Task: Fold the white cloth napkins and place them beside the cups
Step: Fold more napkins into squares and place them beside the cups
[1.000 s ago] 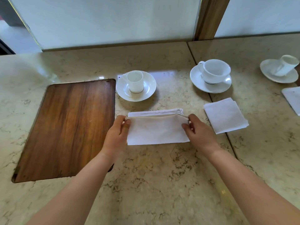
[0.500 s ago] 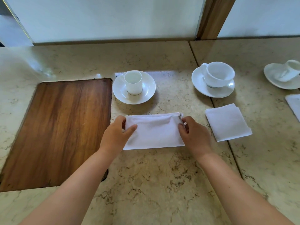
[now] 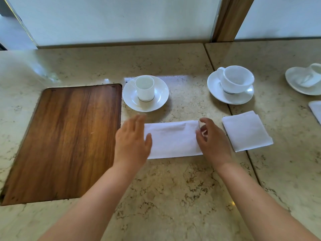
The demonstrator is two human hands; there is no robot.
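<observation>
At the right edge of the view, a third white cup tipped on its saucer (image 3: pixel 305 80) is partly cut off and blurred, and only a corner of another white cloth (image 3: pixel 316 109) shows below it. The left hand (image 3: pixel 132 141) is smeared with motion blur at the fingertips; its fingers are spread flat and wide over the left end of the white cloth napkin folded into a long rectangle (image 3: pixel 172 139), hiding that end. Whether the palm presses the cloth or hovers just above it cannot be told. The right hand (image 3: pixel 212 139) covers the napkin's right end, with thumb and curled fingers pinched narrowly on the layered edge.

The napkin lies on the glossy beige veined marble counter (image 3: pixel 165 197), near the small straight-sided white porcelain cup on a round saucer (image 3: pixel 145 88). To the right, a square folded white napkin (image 3: pixel 246 130) lies flat near the wide rounded white cup on its saucer (image 3: pixel 236 79). A dark, streaky-grained wooden board with rounded corners (image 3: pixel 69 136) sits inset in the counter at left.
</observation>
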